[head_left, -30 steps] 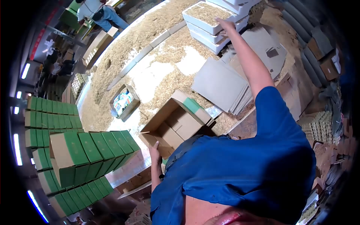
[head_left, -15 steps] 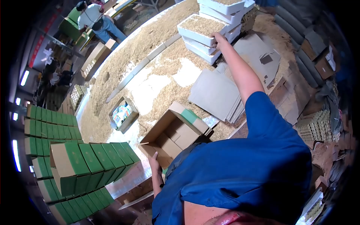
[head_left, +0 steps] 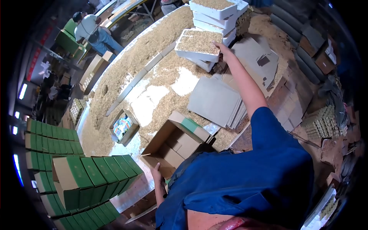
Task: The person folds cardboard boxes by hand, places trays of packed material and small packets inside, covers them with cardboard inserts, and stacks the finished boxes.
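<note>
My right hand [head_left: 223, 52] grips the right rim of a white tray [head_left: 197, 56] filled with tan, husk-like loose material. This tray is tilted a little and juts out over another white tray [head_left: 205, 65] under it. Close to my body, my left hand [head_left: 156, 174] is closed on the near left edge of an open cardboard box [head_left: 168, 147]. The box's inside is bare cardboard, and a green band shows on its far flap.
Stacked white trays [head_left: 214, 27] stand behind. Flat grey cardboard sheets [head_left: 214, 100] lie below my right arm. A small box of colourful packets [head_left: 123, 126] sits among loose husks [head_left: 153, 74]. Green cartons [head_left: 99, 172] are piled at left. Another person [head_left: 94, 32] stands far left.
My right hand has pulled the filled tray toward me and left, out of line with its stack. The cardboard box stays in my left hand. The whole view has shifted slightly.
</note>
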Demonstrator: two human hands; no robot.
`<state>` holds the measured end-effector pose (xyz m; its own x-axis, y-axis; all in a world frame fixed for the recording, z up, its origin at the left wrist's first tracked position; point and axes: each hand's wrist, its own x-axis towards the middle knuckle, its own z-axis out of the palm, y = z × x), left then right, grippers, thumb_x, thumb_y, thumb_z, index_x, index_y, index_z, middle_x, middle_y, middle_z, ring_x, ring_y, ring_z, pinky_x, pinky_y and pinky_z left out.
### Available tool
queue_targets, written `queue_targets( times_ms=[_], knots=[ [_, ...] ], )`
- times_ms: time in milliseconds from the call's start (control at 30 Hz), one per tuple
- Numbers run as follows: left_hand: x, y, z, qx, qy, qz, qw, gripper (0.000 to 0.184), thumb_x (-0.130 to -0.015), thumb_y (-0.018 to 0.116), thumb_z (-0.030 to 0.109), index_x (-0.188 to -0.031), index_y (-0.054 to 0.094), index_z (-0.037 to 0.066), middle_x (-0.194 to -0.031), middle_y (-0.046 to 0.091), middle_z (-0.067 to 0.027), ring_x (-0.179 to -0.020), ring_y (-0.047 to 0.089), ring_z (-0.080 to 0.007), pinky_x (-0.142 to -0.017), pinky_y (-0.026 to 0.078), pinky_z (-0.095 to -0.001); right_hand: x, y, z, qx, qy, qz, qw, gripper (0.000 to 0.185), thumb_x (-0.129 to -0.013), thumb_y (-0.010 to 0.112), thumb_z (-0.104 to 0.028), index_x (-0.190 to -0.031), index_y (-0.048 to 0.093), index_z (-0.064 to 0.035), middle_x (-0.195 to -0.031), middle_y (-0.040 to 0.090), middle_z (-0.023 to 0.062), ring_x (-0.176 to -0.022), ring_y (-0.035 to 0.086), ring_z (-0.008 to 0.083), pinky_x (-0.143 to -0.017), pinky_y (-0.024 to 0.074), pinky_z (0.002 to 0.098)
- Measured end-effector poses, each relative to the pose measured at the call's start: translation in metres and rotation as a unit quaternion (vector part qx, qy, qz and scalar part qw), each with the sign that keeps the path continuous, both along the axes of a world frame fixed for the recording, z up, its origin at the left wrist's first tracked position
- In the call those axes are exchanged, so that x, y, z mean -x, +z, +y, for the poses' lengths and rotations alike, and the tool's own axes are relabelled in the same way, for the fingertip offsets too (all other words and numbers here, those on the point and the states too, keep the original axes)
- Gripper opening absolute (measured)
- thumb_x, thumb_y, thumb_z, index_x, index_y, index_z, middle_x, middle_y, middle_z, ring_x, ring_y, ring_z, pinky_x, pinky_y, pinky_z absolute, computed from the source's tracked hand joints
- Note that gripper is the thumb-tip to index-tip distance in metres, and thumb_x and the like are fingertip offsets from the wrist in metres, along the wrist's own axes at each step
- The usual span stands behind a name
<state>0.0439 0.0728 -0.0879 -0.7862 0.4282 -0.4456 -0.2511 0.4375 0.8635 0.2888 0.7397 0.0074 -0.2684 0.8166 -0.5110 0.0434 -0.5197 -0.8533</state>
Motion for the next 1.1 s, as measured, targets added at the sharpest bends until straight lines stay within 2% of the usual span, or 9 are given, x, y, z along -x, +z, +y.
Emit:
queue_targets(
  times_ms=[67, 100, 133, 200, 333, 567, 867, 967, 1100],
  knots=[
    [-0.008, 0.006, 0.003, -0.021, 0.019, -0.016, 0.999, 0.036, -0.087, 0.065, 0.017, -0.117, 0.053, -0.002, -0.103, 0.062, -0.0132, -0.093, 0.062, -0.0261, -0.083, 0.051, -0.0383, 0.016, -0.047, 0.038, -0.051, -0.098, 0.083, 0.99, 0.082, -0.073, 0.079, -0.048, -0.136, 0.046, -0.0066, -0.125, 0.059, 0.0129, -0.107, 0.059, 0.0314, -0.096, 0.0455, 0.0442],
    [-0.012, 0.009, 0.005, -0.04, 0.039, -0.033, 0.998, 0.038, -0.088, 0.064, 0.018, -0.118, 0.053, -0.002, -0.102, 0.063, -0.0123, -0.093, 0.061, -0.0246, -0.084, 0.05, -0.037, 0.018, -0.029, 0.014, -0.084, -0.125, 0.117, 0.982, 0.084, -0.073, 0.081, -0.041, -0.138, 0.044, -0.0037, -0.13, 0.057, 0.0143, -0.117, 0.055, 0.0314, -0.102, 0.0415, 0.0427],
    [-0.005, 0.002, 0.002, -0.037, 0.047, -0.033, 0.998, 0.038, -0.088, 0.064, 0.018, -0.118, 0.053, -0.002, -0.102, 0.063, -0.0123, -0.093, 0.061, -0.0246, -0.084, 0.05, -0.037, 0.019, -0.03, 0.01, -0.08, -0.117, 0.116, 0.983, 0.084, -0.073, 0.081, -0.041, -0.138, 0.044, -0.0037, -0.13, 0.057, 0.0143, -0.117, 0.055, 0.0314, -0.102, 0.0415, 0.0427],
    [0.008, -0.018, -0.011, 0.001, -0.003, -0.03, 1.0, 0.037, -0.088, 0.064, 0.019, -0.118, 0.054, -0.001, -0.102, 0.063, -0.013, -0.092, 0.062, -0.0245, -0.083, 0.051, -0.0368, 0.024, -0.04, 0.002, -0.072, -0.12, 0.254, 0.957, 0.077, -0.076, 0.079, -0.032, -0.138, 0.044, -0.0027, -0.13, 0.058, 0.0146, -0.115, 0.057, 0.0286, -0.101, 0.0436, 0.0403],
    [-0.01, 0.01, 0.004, -0.027, 0.01, -0.063, 0.998, 0.032, -0.091, 0.06, 0.018, -0.116, 0.052, -0.001, -0.1, 0.063, -0.013, -0.089, 0.063, -0.0232, -0.079, 0.052, -0.0369, 0.014, -0.061, -0.017, -0.087, -0.115, 0.32, 0.936, 0.064, -0.081, 0.074, -0.021, -0.136, 0.046, -0.0022, -0.124, 0.062, 0.0147, -0.11, 0.061, 0.0289, -0.098, 0.0483, 0.0396],
    [-0.021, 0.03, 0.017, -0.039, -0.002, -0.008, 0.999, 0.039, -0.093, 0.056, 0.016, -0.125, 0.052, -0.006, -0.112, 0.064, -0.0165, -0.1, 0.06, -0.0235, -0.09, 0.046, -0.0344, -0.026, -0.053, -0.127, -0.008, 0.026, 0.301, 0.953, 0.052, -0.091, 0.066, -0.021, -0.135, 0.048, -0.0002, -0.127, 0.06, 0.0148, -0.111, 0.062, 0.0259, -0.097, 0.0494, 0.0387],
    [-0.018, 0.019, 0.019, -0.043, -0.014, 0.024, 0.999, 0.044, -0.096, 0.055, 0.025, -0.127, 0.052, -0.006, -0.114, 0.065, -0.0182, -0.103, 0.061, -0.0253, -0.093, 0.046, -0.0349, -0.005, 0.039, -0.319, 0.094, 0.182, 0.21, 0.956, 0.049, -0.091, 0.066, -0.022, -0.129, 0.052, 0.004, -0.121, 0.063, 0.016, -0.106, 0.064, 0.0219, -0.094, 0.0521, 0.0344],
    [-0.012, 0.005, 0.017, -0.055, -0.026, 0.033, 0.998, 0.05, -0.099, 0.05, 0.033, -0.131, 0.05, -0.006, -0.12, 0.062, -0.0191, -0.109, 0.059, -0.0257, -0.098, 0.043, -0.0351, 0.005, 0.038, -0.344, 0.081, 0.264, 0.144, 0.95, 0.043, -0.091, 0.064, -0.024, -0.123, 0.057, 0.0037, -0.115, 0.066, 0.0141, -0.102, 0.065, 0.0212, -0.091, 0.0522, 0.0334],
    [-0.019, 0.025, 0.023, -0.1, -0.032, -0.012, 0.994, 0.056, -0.104, 0.039, 0.04, -0.135, 0.047, -0.005, -0.13, 0.057, -0.019, -0.117, 0.054, -0.025, -0.102, 0.039, -0.0337, 0.027, 0.037, -0.368, 0.006, 0.312, 0.084, 0.946, 0.042, -0.085, 0.072, -0.023, -0.116, 0.062, 0.0036, -0.11, 0.067, 0.0111, -0.102, 0.062, 0.018, -0.096, 0.0436, 0.0304]
  ],
)
